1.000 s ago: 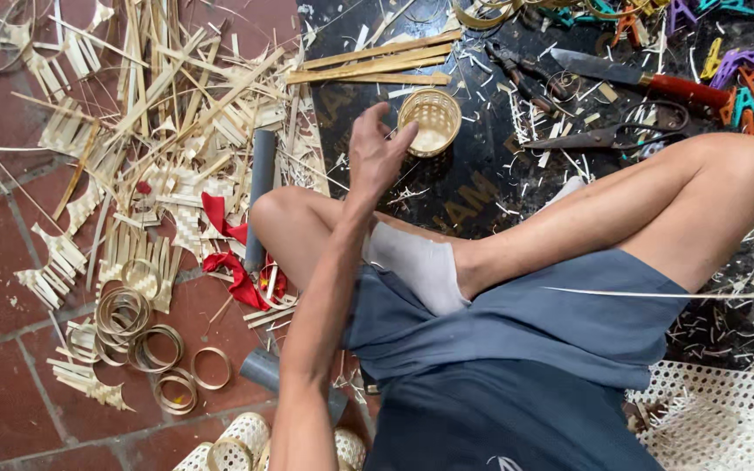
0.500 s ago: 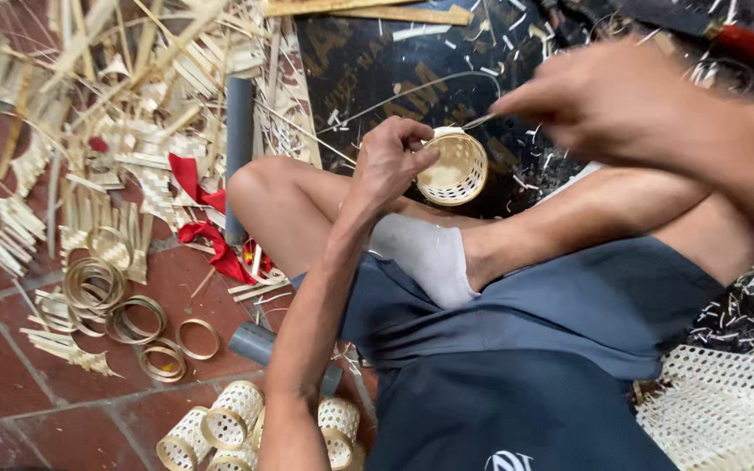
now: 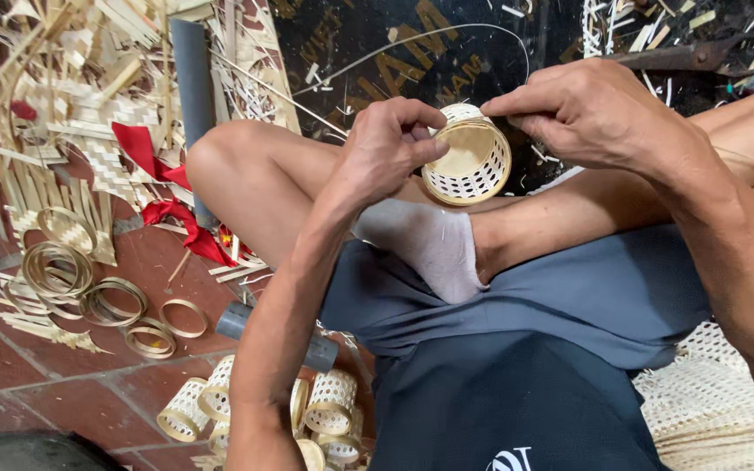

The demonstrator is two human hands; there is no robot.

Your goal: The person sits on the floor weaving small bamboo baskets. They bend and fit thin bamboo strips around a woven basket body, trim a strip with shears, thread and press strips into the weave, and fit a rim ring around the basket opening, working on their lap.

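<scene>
Left hand point(image 3: 390, 144): grip clenched on small woven basket point(image 3: 469, 155), empty.
Right hand point(image 3: 591, 109): pinching basket rim.
Finished baskets point(image 3: 259, 410): roughly six, floor.

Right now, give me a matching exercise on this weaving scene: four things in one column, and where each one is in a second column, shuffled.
Things:
1. small woven basket
2. red ribbon
3. bamboo rings
4. white sock

Places:
A. flat on the red tiled floor
B. on the foot tucked across the lap
C. held between the left hand and right hand
D. among bamboo strips beside the knee

Pairs: 1-C, 2-D, 3-A, 4-B
</scene>
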